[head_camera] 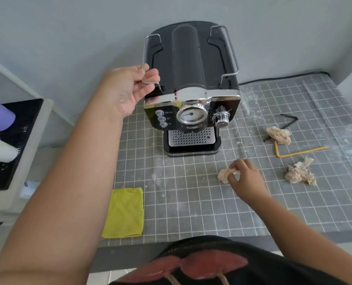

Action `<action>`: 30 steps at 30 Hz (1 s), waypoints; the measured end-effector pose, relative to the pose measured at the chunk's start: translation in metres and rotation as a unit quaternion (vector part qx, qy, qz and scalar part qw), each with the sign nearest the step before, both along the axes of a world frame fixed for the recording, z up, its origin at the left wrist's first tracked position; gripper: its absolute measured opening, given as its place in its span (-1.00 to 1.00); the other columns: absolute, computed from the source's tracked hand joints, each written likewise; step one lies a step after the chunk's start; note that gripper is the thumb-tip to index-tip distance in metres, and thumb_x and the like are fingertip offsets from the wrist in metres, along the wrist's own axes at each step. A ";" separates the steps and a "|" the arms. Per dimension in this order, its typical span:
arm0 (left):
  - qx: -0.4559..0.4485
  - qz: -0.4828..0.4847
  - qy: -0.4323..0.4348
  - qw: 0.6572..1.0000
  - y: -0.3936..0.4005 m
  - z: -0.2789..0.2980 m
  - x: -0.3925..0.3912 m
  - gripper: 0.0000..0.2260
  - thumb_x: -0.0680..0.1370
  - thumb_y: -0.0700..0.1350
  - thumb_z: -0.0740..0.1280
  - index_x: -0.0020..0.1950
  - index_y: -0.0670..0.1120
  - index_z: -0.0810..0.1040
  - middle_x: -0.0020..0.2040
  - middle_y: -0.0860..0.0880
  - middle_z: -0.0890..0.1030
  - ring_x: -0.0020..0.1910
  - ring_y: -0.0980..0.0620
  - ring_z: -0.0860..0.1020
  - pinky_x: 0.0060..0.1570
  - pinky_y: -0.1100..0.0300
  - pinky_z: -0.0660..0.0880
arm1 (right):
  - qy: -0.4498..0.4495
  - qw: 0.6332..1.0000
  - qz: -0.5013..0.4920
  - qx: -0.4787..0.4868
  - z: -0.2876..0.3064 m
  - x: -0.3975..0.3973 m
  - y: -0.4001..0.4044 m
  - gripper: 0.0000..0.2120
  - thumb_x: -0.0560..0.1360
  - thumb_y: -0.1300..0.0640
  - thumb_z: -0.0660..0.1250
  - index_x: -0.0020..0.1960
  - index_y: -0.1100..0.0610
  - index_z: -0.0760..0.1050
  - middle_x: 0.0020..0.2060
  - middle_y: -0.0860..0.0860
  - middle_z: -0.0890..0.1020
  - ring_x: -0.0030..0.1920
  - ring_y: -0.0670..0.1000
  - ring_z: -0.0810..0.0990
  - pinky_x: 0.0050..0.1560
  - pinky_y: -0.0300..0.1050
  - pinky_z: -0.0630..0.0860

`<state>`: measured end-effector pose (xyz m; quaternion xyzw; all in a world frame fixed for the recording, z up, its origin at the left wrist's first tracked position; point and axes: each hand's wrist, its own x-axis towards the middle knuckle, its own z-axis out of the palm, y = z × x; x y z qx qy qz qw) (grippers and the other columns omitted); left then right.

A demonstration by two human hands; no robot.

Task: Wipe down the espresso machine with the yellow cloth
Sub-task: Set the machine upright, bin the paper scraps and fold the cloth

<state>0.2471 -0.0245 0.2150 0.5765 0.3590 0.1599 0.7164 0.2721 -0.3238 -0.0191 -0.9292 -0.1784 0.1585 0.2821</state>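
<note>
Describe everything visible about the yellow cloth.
The yellow cloth is a soft, towel-like square with a faint woven diagonal pattern, apparently folded flat. It lies on the grey grid mat near the table's front edge, in front of and to the left of the espresso machine, well apart from it. Neither hand touches it: the left hand holds the machine's wire rail, the right hand pinches a crumpled tissue.
</note>
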 end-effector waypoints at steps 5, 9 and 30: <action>0.235 0.058 0.059 0.968 -0.002 -0.015 -0.006 -0.82 0.49 -0.18 0.35 0.06 -0.04 0.64 -0.10 0.03 0.63 -0.23 0.19 0.55 -0.12 0.36 0.51 | -0.004 0.984 0.086 -0.157 -0.017 -0.007 0.004 -0.63 0.49 -0.11 0.29 0.28 -0.15 0.41 0.36 0.02 0.25 0.32 0.19 0.26 0.31 0.16 0.29; 0.479 0.100 -0.039 0.871 -0.051 -0.016 -0.021 -0.78 0.44 -0.17 0.34 0.05 0.05 0.56 -0.02 0.19 0.40 -0.04 0.15 0.47 0.14 0.15 0.45 | -0.052 0.995 0.087 -0.026 -0.036 -0.005 -0.008 -0.76 0.42 0.31 0.39 0.04 0.08 0.63 0.09 0.12 0.51 0.07 0.29 0.49 0.07 0.11 0.47; 0.509 -0.506 0.080 0.691 -0.242 -0.196 0.138 -0.59 0.52 -0.11 0.29 0.36 0.04 0.35 0.36 -0.04 0.31 0.29 -0.10 0.31 0.30 0.04 0.32 | -0.144 0.963 -0.225 0.012 0.000 0.055 -0.136 -0.74 0.55 -0.04 0.19 0.11 0.00 0.59 0.05 0.01 0.62 0.11 0.21 0.50 0.15 -0.18 0.27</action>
